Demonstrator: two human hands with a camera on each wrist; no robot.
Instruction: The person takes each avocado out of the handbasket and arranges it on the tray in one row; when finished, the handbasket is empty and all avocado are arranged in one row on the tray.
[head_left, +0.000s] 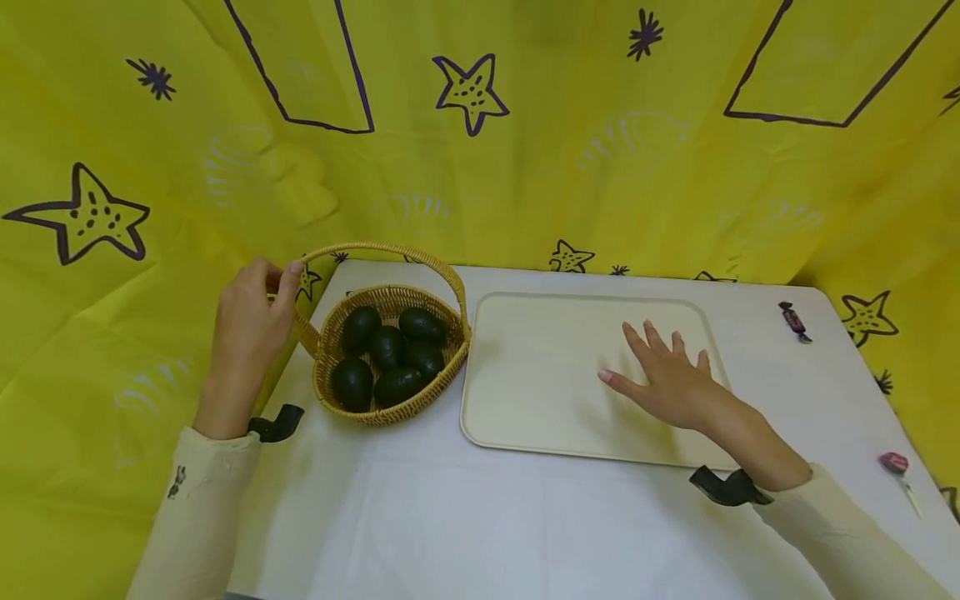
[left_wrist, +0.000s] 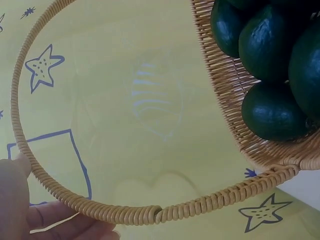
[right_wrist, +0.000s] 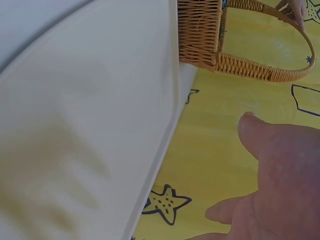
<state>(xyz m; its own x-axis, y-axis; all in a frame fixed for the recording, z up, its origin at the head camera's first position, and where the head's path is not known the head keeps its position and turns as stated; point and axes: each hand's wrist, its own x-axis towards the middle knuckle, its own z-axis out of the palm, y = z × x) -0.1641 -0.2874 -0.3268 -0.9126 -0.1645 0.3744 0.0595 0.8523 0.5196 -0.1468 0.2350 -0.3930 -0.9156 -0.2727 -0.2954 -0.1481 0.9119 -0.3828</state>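
Note:
A woven wicker basket (head_left: 372,413) stands at the table's left end with several dark green avocados (head_left: 387,347) in it. My left hand (head_left: 274,277) grips the basket's arched handle (head_left: 390,248) at its left side. In the left wrist view the fingers (left_wrist: 50,220) curl round the handle (left_wrist: 130,215), and the avocados (left_wrist: 272,112) lie at the upper right. A cream tray (head_left: 540,367) lies to the right of the basket, against its rim. My right hand (head_left: 649,354) is open, fingers spread, over the tray's right half. The right wrist view shows the tray (right_wrist: 90,125), the basket (right_wrist: 200,35) and that hand (right_wrist: 280,175).
The white table (head_left: 450,517) is backed by a yellow cloth with star drawings (head_left: 470,92), which also hangs off its left side. A wrapped sweet (head_left: 793,321) lies at the far right. A second small pink item (head_left: 897,467) lies near the right edge.

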